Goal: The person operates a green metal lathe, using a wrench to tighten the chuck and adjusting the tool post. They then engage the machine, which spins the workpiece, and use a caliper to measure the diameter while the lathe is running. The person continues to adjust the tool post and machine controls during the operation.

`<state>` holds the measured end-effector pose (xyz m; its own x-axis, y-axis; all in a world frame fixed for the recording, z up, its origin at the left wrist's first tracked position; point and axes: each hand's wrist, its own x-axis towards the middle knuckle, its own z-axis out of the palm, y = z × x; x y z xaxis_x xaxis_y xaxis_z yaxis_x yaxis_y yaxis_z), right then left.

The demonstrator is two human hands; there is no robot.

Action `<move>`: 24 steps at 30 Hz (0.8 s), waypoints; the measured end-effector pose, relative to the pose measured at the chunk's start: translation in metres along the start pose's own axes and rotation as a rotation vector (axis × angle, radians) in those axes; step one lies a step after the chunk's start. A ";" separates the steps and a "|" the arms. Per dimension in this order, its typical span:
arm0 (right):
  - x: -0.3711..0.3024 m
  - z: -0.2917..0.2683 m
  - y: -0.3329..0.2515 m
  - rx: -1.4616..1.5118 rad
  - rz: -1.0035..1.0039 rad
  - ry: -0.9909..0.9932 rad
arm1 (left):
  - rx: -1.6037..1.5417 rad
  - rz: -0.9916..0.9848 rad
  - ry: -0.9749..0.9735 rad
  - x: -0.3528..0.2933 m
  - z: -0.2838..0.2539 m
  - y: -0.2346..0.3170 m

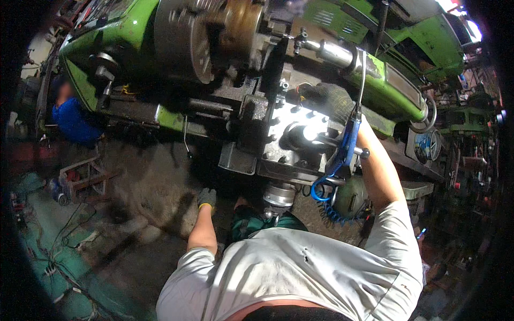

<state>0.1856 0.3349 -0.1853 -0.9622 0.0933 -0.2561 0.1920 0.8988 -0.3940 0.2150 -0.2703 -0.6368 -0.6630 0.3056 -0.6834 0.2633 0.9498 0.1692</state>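
My left hand (pixel 207 198), in a dark glove with a yellow cuff, hangs low beside the lathe, its fingers stretched out and nothing seen in it. Beyond the tool post (pixel 274 132), my right hand (pixel 336 100) reaches over the carriage in a dark glove. Its fingers fade into shadow near a small red and yellow loop (pixel 303 92), so their grip cannot be made out. A blue air gun (pixel 349 140) with a long metal nozzle hangs by my right forearm. Farther off, a large chuck (pixel 179 40) stands beside a brownish round workpiece (pixel 238 32), blurred as if turning.
The green tailstock (pixel 393 83) stands at the right, its bright quill toward the workpiece. A handwheel (pixel 278 195) juts toward my body, near a coiled blue hose (pixel 334 214). Cables (pixel 59 267) lie on the left floor; a person in blue (pixel 77 120) is at far left.
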 end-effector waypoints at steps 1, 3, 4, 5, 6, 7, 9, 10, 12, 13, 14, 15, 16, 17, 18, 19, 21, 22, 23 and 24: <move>0.003 0.001 -0.003 -0.018 -0.053 0.027 | 0.051 0.017 -0.053 -0.007 0.007 -0.002; 0.010 0.004 -0.007 -0.028 -0.155 0.047 | 0.156 0.052 -0.162 -0.023 0.018 -0.005; 0.010 0.003 -0.008 -0.025 -0.196 0.039 | 0.086 0.026 -0.099 -0.034 0.021 -0.005; 0.011 0.003 -0.008 -0.022 -0.235 0.032 | 0.018 0.001 -0.037 -0.046 0.024 -0.006; 0.014 0.008 -0.004 -0.020 -0.215 0.038 | -0.047 -0.031 0.028 -0.057 0.022 -0.007; 0.016 0.014 0.002 -0.028 -0.188 0.045 | -0.163 -0.180 -0.017 -0.062 0.011 0.003; 0.020 0.019 0.009 0.051 -0.104 0.063 | -0.399 -0.494 -0.110 -0.070 -0.013 0.028; 0.018 0.016 0.010 0.135 -0.037 0.076 | -0.387 -0.452 -0.058 -0.068 -0.001 0.023; 0.019 0.015 0.012 0.203 0.064 0.100 | -0.357 -0.367 0.045 -0.062 0.024 0.014; 0.019 0.019 0.013 0.184 0.098 0.117 | -0.380 -0.353 0.023 -0.063 0.011 0.023; 0.019 0.024 0.018 0.188 0.099 0.180 | -0.403 -0.337 0.002 -0.062 -0.003 0.033; 0.017 0.029 0.023 0.197 0.102 0.243 | -0.420 -0.322 -0.022 -0.066 -0.027 0.045; 0.012 0.029 0.028 0.224 0.067 0.346 | -0.393 -0.302 -0.029 -0.058 -0.019 0.044; 0.007 0.029 0.033 0.251 0.031 0.449 | -0.352 -0.257 -0.038 -0.048 -0.015 0.041; 0.007 0.024 0.029 0.320 0.043 0.498 | -0.254 -0.202 -0.036 -0.028 0.008 0.025; 0.005 0.021 0.026 0.391 0.056 0.550 | -0.206 -0.162 -0.024 -0.014 0.022 0.014; -0.006 0.015 0.015 0.535 0.146 0.603 | -0.238 -0.123 -0.026 -0.003 0.010 0.021; -0.010 0.013 0.008 0.623 0.215 0.600 | -0.288 -0.146 -0.022 -0.006 -0.001 0.024; -0.010 0.006 0.005 0.708 0.283 0.597 | -0.262 -0.133 -0.019 -0.005 -0.006 0.025; -0.007 0.009 0.026 0.862 0.356 0.595 | -0.234 -0.109 -0.014 0.000 -0.011 0.023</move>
<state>0.1993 0.3539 -0.2023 -0.7199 0.6864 -0.1026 0.3242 0.2019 -0.9242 0.2130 -0.2473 -0.6250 -0.6682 0.2008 -0.7164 0.0198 0.9673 0.2527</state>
